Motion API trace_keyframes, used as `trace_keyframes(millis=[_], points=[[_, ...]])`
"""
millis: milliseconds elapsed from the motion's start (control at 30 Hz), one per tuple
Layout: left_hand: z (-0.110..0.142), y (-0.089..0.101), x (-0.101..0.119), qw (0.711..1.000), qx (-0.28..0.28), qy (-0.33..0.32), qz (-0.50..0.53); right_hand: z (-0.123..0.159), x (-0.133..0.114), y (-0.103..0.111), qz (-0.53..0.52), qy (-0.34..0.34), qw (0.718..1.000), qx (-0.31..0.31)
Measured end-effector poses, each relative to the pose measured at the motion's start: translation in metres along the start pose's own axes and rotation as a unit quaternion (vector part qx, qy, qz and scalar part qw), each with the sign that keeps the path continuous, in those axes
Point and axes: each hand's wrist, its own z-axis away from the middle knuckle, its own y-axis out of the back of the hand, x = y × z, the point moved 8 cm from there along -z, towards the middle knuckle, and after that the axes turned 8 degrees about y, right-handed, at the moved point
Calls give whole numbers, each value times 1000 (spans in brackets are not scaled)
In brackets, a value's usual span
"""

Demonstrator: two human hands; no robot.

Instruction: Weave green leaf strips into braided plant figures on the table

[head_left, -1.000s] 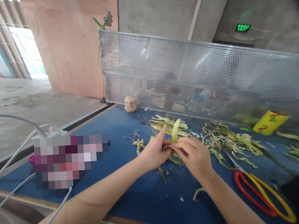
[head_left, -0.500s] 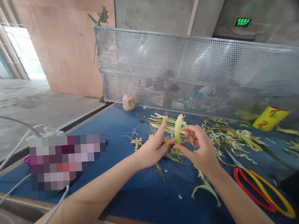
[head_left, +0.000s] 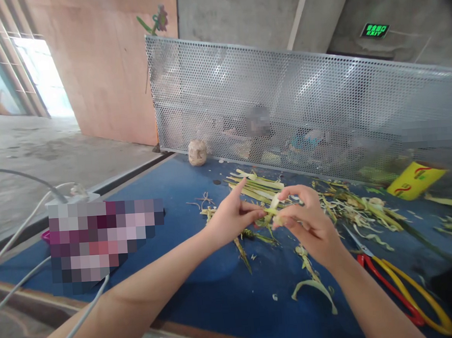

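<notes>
Pinched the pale green strip point(head_left: 273, 207) nearly shut between the fingertips of the left hand point(head_left: 229, 215), with one digit raised. Curled the right hand point(head_left: 312, 227) loosely at the strip's other side, with a grip too small to make out. Had flat leaves point(head_left: 258, 188) just beyond the fingers, shredded scraps point(head_left: 361, 213) to their right, scissors point(head_left: 399, 286) nearer and rightward, a yellow roll point(head_left: 416, 179) farther right, and the blue table point(head_left: 215, 302) beneath.
</notes>
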Motion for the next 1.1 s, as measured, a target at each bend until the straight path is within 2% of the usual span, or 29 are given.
trace_keyframes(millis=[100, 267, 433, 633, 833, 967, 1100], points=[[0, 6, 4, 1000, 25, 2, 13, 1, 1, -4, 104, -2, 994, -28], [1, 1, 5, 1000, 9, 3, 14, 5, 7, -17, 209, -33, 976, -45], [1, -5, 1, 1000, -7, 9, 24, 6, 4, -19, 231, -34, 972, -35], [-1, -6, -5, 998, -2, 40, 54, 4, -7, -26, 199, 8, 974, -104], [-3, -4, -3, 999, -6, 15, 41, 3, -10, -30, 277, 45, 955, -93], [0, -5, 0, 1000, -11, -10, -3, 2, -11, -32, 312, 40, 944, -97], [7, -7, 9, 983, 14, -60, -172, 1, -9, -26, 322, 13, 942, -94]])
